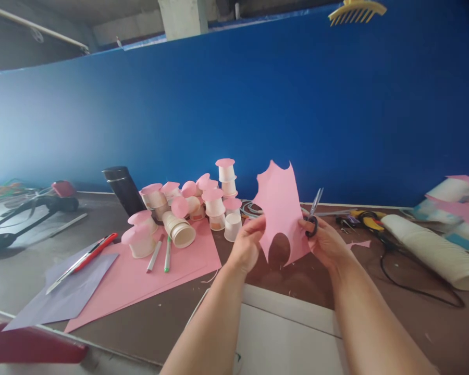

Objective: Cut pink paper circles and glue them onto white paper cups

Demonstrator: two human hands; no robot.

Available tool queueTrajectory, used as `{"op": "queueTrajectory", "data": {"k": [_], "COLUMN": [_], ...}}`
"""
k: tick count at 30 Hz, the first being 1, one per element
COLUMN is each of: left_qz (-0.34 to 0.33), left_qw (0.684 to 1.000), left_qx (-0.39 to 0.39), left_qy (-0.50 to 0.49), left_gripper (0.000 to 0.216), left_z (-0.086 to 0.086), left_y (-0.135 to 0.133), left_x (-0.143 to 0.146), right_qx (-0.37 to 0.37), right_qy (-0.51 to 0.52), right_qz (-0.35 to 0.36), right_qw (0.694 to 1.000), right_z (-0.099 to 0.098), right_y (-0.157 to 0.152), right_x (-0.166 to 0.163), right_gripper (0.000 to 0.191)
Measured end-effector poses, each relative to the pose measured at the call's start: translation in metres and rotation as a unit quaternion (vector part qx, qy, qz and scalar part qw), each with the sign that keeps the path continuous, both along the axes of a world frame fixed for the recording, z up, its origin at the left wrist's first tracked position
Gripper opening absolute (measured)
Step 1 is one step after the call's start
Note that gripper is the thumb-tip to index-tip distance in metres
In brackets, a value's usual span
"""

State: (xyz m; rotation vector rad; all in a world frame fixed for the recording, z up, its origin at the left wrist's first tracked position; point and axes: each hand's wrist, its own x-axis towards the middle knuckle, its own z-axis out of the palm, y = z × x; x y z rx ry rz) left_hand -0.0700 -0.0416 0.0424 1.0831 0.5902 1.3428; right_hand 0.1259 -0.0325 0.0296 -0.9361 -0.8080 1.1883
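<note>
A sheet of pink paper [279,203] hangs upright between my hands, with scalloped cut-outs along its top and left edges and a rounded notch at the bottom. My left hand [248,242] pinches its left edge. At its right edge, my right hand [323,240] grips the paper too, with a pair of scissors [315,213] hooked on the fingers, blades pointing up. Left of the paper, several white paper cups [214,207] topped with pink paper discs stand in stacks. Nearby, a nested set of cups [180,230] lies on its side.
Pink sheets [140,297], a grey-purple sheet [84,291], a red utility knife [89,258] and two markers [167,255] lie left. Behind them leans a black bottle [123,190]. Rightward are a long cup stack [433,252], a black cable [406,286] and more cups [453,208]. A blue wall [234,104] stands behind.
</note>
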Motion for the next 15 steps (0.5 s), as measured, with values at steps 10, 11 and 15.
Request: {"op": "queueTrajectory", "data": {"k": [10,11,15], "left_qz": [-0.054,-0.027,0.043], "left_qw": [0.993,0.994,0.984], "left_qx": [-0.096,-0.107,-0.158], "left_qy": [0.044,0.021,-0.064], "left_gripper": [0.037,0.036,0.038], "left_z": [-0.0019,-0.0025,-0.0057], "left_y": [-0.0007,0.0002,0.0055], "left_x": [-0.0054,-0.0045,-0.0016], "right_qx": [-0.037,-0.033,-0.006], "right_qy": [-0.089,-0.115,-0.203], "right_qz": [-0.002,-0.006,0.014], "right_qw": [0.995,0.993,0.979], "right_z": [-0.0082,-0.0070,-0.0036], "right_y": [0.0019,0.0007,-0.0039], "right_x": [0.0089,0.0092,0.0078], "right_gripper": [0.048,0.049,0.050]}}
